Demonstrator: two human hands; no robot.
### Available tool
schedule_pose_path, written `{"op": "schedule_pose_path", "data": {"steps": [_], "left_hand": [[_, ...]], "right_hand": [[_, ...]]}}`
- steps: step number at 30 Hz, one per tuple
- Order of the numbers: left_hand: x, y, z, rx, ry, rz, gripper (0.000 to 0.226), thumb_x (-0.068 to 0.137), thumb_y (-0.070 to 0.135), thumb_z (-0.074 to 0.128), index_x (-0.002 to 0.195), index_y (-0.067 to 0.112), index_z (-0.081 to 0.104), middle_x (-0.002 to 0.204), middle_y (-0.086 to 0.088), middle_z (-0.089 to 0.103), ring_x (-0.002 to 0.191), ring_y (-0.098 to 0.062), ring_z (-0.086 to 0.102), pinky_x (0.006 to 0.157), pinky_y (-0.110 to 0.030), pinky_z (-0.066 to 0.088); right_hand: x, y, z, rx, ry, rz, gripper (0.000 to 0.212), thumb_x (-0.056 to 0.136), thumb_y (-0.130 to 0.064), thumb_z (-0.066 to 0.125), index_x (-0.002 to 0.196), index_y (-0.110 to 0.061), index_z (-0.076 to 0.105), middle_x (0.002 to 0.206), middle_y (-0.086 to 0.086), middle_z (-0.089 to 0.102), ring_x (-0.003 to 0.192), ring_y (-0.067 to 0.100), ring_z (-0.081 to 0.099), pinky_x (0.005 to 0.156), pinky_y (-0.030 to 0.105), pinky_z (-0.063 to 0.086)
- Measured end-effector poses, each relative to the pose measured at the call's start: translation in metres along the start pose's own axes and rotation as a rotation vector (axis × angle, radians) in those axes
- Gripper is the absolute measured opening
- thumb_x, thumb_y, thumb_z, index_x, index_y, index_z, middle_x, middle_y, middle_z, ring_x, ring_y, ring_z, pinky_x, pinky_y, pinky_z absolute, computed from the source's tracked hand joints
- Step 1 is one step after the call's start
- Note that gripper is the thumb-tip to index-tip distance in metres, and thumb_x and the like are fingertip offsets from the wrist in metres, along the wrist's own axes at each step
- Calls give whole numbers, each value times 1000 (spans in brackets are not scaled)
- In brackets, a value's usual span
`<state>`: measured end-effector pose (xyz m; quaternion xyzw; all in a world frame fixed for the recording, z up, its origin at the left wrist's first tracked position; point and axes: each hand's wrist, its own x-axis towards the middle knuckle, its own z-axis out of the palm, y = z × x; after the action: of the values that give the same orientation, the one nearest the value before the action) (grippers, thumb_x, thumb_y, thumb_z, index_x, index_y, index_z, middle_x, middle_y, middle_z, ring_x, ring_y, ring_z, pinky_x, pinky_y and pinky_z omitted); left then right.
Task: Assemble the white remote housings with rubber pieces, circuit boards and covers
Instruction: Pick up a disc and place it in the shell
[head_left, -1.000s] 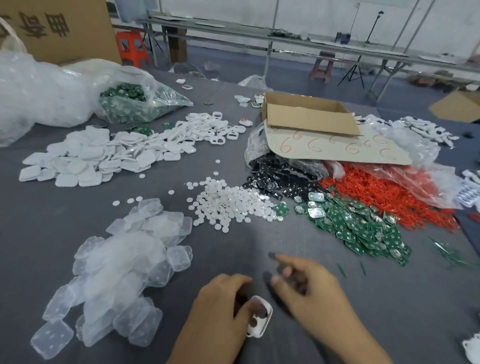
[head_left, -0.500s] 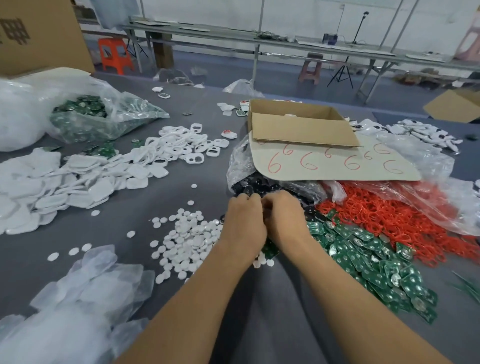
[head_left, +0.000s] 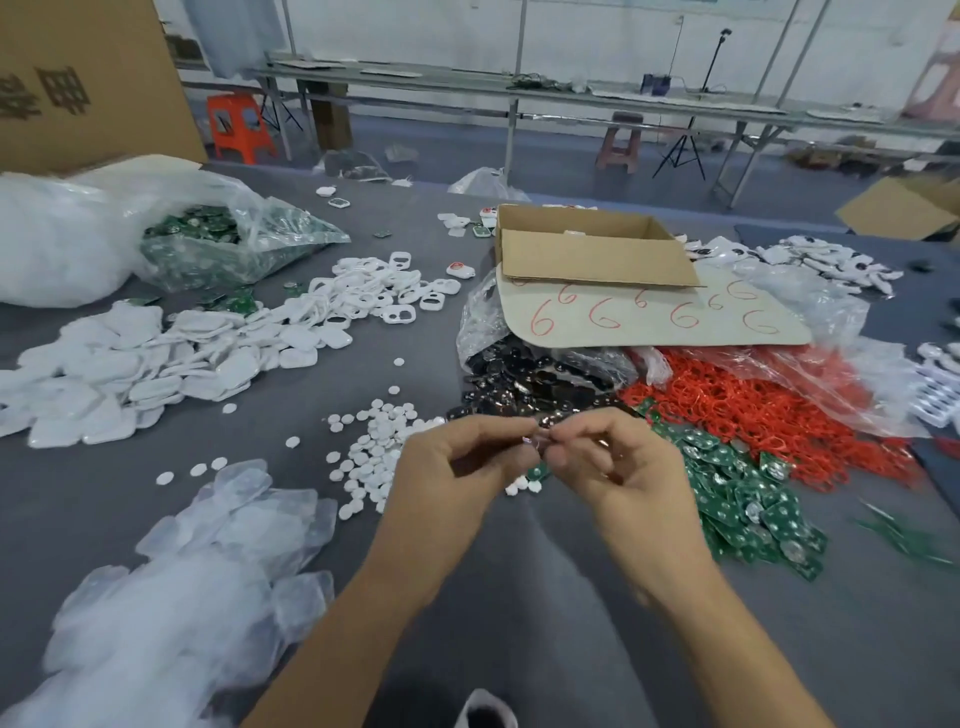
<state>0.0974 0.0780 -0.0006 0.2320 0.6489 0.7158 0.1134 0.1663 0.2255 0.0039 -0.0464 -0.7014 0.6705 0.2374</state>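
Small dark piece (head_left: 540, 435) being pinched between fingers of left hand (head_left: 457, 462) and right hand (head_left: 618, 462), mostly being hidden, blurred; shape not being made out. Being held above worktop (head_left: 519, 597), just in front of black-piece pile (head_left: 524, 384).

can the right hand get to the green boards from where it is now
Probably yes. The green boards lie loose on the table just right of the right hand, with nothing over them. But its fingertips and the left hand are pinching a small part, which needs letting go first.
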Motion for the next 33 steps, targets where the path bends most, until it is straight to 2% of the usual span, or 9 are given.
{"op": "schedule_pose_path", "data": {"steps": [3, 6, 13, 20, 23, 26, 29, 31, 33], "left_hand": [[-44, 21, 0, -159, -20, 7, 32, 73, 13, 82, 103, 24, 79, 103, -2, 79, 100, -12, 74, 84, -16, 54], [-77, 38, 2, -221, -24, 31, 38, 69, 13, 82, 104, 27, 77, 103, -5, 79, 100, -14, 75, 83, -18, 55], [-123, 57, 3, -215, -35, 75, 32, 68, 13, 84, 98, 21, 77, 99, -4, 79, 93, -12, 75, 81, -16, 55], [-144, 54, 7, -149, 12, 53, 27, 70, 17, 90, 93, 26, 79, 93, -4, 79, 87, -17, 75, 69, -22, 58], [-152, 41, 7, -89, 71, 40, 27, 71, 21, 87, 96, 29, 81, 104, 4, 78, 90, -15, 75, 70, -20, 59], [-166, 8, -8, 327, 247, 72, 42, 68, 37, 86, 108, 44, 76, 107, 18, 71, 89, -7, 69, 77, -14, 53], [-183, -30, -9, 729, 238, -34, 66, 62, 36, 96, 122, 31, 70, 110, 16, 61, 102, -14, 58, 91, -33, 49], [-189, -50, -1, 870, 183, -38, 66, 55, 33, 99, 115, 18, 75, 103, 3, 64, 95, -27, 58, 84, -44, 50], [-188, -56, 5, 928, 203, 19, 53, 57, 38, 94, 104, 20, 78, 92, 2, 64, 83, -29, 60, 71, -46, 52]], "right_hand": [[-43, -17, 3, 172, 19, -16, 50, 75, 21, 71, 94, -26, 71, 92, 8, 72, 89, 15, 69, 81, 24, 57], [-76, -34, 6, 247, 34, -41, 48, 69, 9, 77, 101, -25, 70, 91, 6, 71, 88, 14, 68, 81, 26, 57], [-124, -60, 12, 286, 34, -68, 40, 66, -9, 82, 103, -23, 74, 91, 0, 73, 88, 9, 69, 78, 16, 54], [-148, -54, 26, 491, 13, 134, 54, 62, -38, 93, 109, -17, 76, 101, 8, 76, 93, 11, 71, 80, 17, 53], [-155, -44, 29, 498, 80, 179, 51, 66, -38, 91, 108, -14, 75, 104, 12, 75, 96, 18, 71, 84, 22, 54], [-158, -33, 22, 248, 167, 152, 23, 82, -22, 76, 105, -21, 75, 100, 9, 76, 94, 18, 73, 82, 20, 54], [-158, -14, 14, -264, 64, 131, 28, 88, -6, 72, 98, -32, 78, 88, -7, 76, 84, 4, 69, 76, 9, 48], [-159, -1, 17, -544, -52, 87, 32, 88, -3, 72, 101, -32, 78, 91, -16, 73, 87, -2, 66, 76, 5, 44], [-158, 10, 24, -723, -151, 24, 28, 89, -4, 70, 106, -26, 76, 98, -16, 69, 89, -2, 64, 79, 5, 42]]}}
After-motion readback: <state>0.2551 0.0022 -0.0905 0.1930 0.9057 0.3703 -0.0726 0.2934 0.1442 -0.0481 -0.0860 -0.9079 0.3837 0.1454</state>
